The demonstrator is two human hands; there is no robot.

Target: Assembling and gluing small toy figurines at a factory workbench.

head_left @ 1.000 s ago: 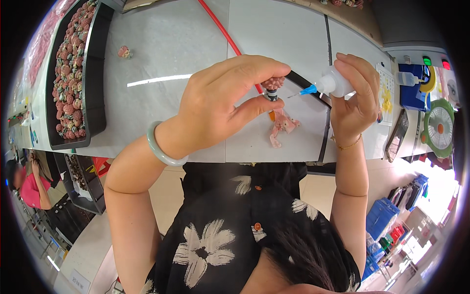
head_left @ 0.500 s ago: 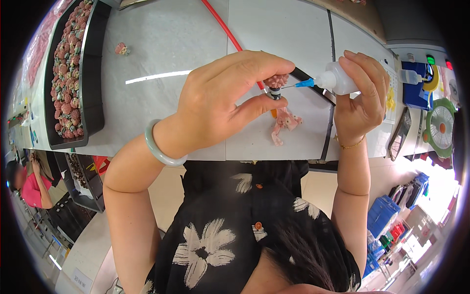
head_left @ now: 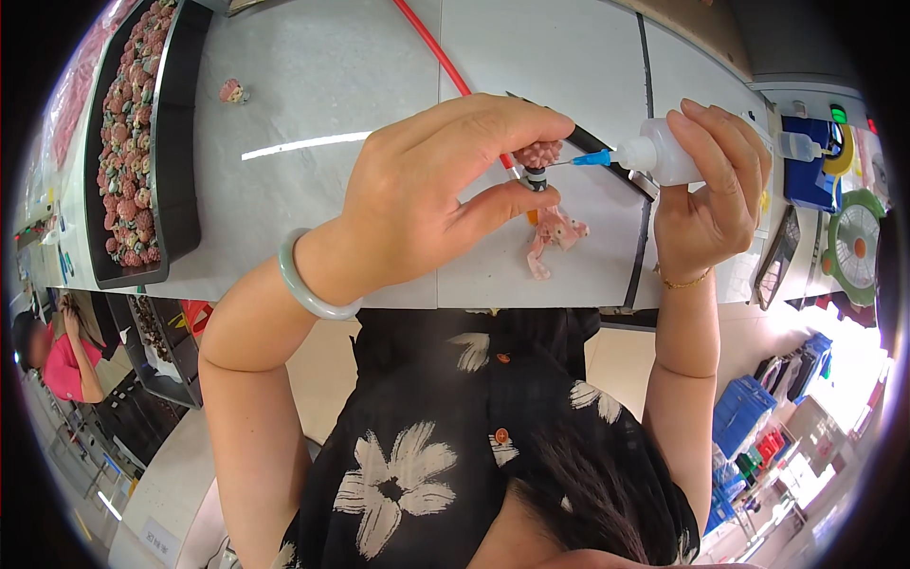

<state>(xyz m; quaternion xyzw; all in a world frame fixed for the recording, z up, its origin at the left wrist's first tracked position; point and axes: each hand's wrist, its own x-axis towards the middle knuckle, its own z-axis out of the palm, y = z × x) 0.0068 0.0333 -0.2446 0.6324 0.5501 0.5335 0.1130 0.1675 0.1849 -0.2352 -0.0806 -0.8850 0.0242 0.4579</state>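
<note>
Pinched between thumb and fingers of my left hand (head_left: 431, 190) is a small figurine piece (head_left: 538, 156) with a knobbly pink top and a dark, banded lower part. My right hand (head_left: 716, 180) grips a translucent white squeeze bottle (head_left: 668, 155), held sideways. Its blue needle tip (head_left: 592, 158) points left, and the thin needle ends at or very near the piece; I cannot tell if it touches. Below my left fingertips, a crumpled pale pink scrap (head_left: 557, 235) lies on the table.
A black bin (head_left: 180, 142) heaped with similar pink pieces stands at the left. One loose piece (head_left: 233, 92) lies beside it. A red stick (head_left: 431, 43) and a dark flat tool (head_left: 607, 156) lie behind my hands. At the right are a green fan (head_left: 853, 247) and a blue box (head_left: 804, 180).
My right hand and the bottle have shifted slightly right, drawing the needle back a little. The piece in my left hand has turned or moved only slightly.
</note>
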